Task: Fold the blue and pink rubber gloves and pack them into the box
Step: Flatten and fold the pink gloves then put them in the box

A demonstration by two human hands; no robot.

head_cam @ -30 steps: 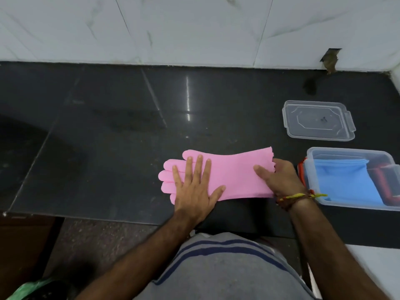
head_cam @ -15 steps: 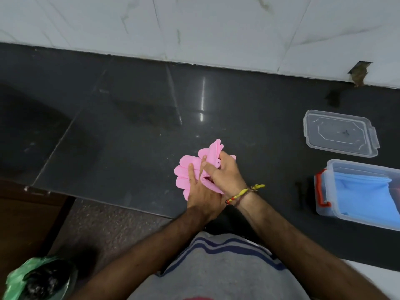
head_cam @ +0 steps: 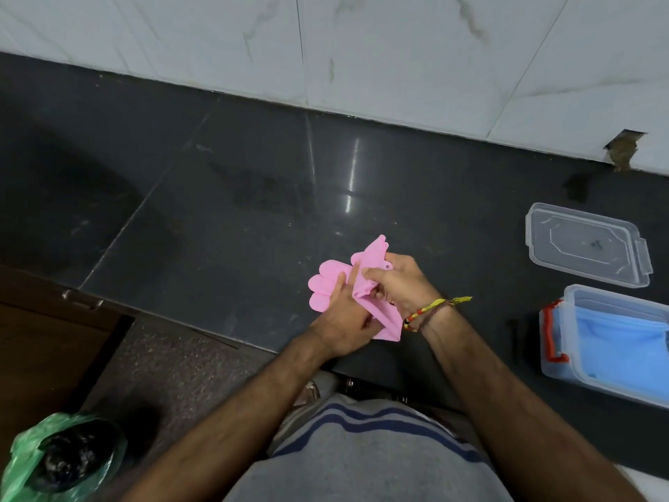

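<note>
— What are the hands doing?

— Both grip the pink glove [head_cam: 327,289] above the front edge of the dark bench [head_cam: 224,211]. The left hand [head_cam: 342,322] closes around the fold from below; its fingers lie across the glove's finger end, which fans out to the left. The right hand [head_cam: 396,284] pinches the cuff end, which is doubled over and sticks up past its knuckles.

— How should the fold go?

— My judgement: line the cuff up over the fingers, press the layers flat, and keep a firm squeeze. Rubber likes to spring open, so a loose grip would undo it.

— And the rest?

— The clear box [head_cam: 564,371] sits on the bench well to the right of the hands, with the blue glove [head_cam: 615,338] already lying inside. Its lid [head_cam: 586,244] lies apart, just behind it. The pink glove touches only the hands; whether it brushes the bench I cannot tell.
</note>
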